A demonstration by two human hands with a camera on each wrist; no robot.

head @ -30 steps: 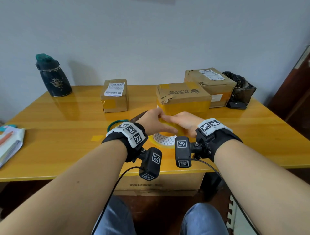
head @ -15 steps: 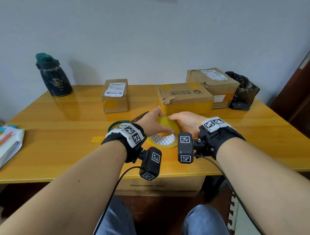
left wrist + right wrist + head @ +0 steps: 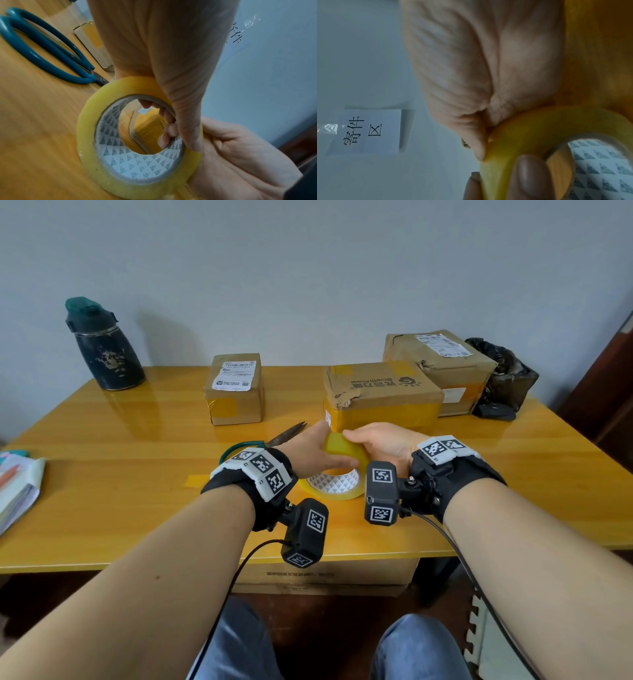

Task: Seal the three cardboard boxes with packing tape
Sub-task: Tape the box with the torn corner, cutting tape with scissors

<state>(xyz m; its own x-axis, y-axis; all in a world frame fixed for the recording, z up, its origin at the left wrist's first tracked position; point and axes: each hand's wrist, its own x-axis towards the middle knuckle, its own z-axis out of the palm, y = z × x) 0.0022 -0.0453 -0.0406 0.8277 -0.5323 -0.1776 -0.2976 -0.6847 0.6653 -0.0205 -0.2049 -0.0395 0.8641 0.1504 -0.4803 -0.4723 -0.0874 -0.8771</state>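
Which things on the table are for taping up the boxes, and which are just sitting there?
For the job:
tape roll, held in both hands: left hand, right hand
small box
middle box
back box
scissors, likely for cutting tape

Just lying about:
dark bottle
papers at the left edge
black bag

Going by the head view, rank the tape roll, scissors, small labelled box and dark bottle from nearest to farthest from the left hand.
From the left hand:
1. Tape roll, gripped in it.
2. Scissors, just left, behind the wrist.
3. Small labelled box, farther back, left.
4. Dark bottle, far back-left corner.
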